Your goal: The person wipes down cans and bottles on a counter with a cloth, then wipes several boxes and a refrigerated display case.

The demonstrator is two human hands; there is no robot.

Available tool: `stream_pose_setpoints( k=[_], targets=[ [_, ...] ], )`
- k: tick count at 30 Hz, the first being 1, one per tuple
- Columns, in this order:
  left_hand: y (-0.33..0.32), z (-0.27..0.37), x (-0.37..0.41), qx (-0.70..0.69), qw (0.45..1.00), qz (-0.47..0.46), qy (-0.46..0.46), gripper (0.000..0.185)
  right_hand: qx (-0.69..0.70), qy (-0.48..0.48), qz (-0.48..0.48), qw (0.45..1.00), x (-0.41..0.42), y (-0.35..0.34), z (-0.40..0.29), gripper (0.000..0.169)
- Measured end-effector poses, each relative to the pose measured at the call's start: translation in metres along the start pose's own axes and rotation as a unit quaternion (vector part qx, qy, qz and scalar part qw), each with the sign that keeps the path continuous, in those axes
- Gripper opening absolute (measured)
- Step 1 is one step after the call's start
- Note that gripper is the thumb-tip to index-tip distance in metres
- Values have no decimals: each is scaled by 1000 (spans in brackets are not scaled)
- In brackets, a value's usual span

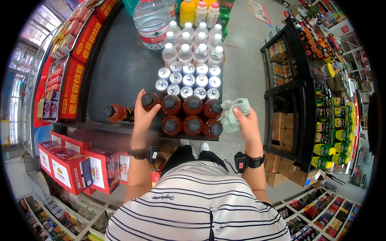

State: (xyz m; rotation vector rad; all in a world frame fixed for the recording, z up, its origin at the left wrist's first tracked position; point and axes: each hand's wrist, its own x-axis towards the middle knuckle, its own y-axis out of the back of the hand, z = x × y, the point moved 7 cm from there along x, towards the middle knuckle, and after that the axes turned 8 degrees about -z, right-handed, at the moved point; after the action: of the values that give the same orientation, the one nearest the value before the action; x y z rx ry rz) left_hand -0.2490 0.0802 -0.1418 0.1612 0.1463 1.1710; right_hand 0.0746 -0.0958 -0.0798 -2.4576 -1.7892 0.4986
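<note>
My left hand [145, 113] is closed around a dark-capped bottle of reddish-brown drink [150, 101] at the left end of a row of like bottles. Another such bottle [119, 113] stands apart, left of that hand. My right hand [248, 120] grips a pale green cloth [233, 116] beside the right end of the bottle rows, close to the end bottles [213, 107]. Behind the bottles are rows of drink cans [188, 80], then white-capped clear bottles [185, 53]. All stand on a black tabletop [117, 66].
A large water bottle [152, 25] and a yellow drink bottle [187, 13] stand at the back. Packaged food fills trays [55, 87] at left, above red cartons [68, 168]. A black shelf rack [289, 78] with goods and cardboard boxes [282, 129] stands at right.
</note>
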Motion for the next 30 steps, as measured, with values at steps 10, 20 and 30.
stream_pose_setpoints(
  k=[10, 20, 30],
  targets=[
    [1, 15, -1, 67, 997, -35, -9, 79, -18, 12, -15, 1000, -3, -6, 1, 27],
    [35, 22, 6, 70, 992, 103, -23, 62, -44, 23, -7, 999, -17, -4, -8, 30],
    [43, 7, 16, 113, 986, 118, -27, 65, -41, 42, -6, 998, -19, -13, -8, 32]
  ],
)
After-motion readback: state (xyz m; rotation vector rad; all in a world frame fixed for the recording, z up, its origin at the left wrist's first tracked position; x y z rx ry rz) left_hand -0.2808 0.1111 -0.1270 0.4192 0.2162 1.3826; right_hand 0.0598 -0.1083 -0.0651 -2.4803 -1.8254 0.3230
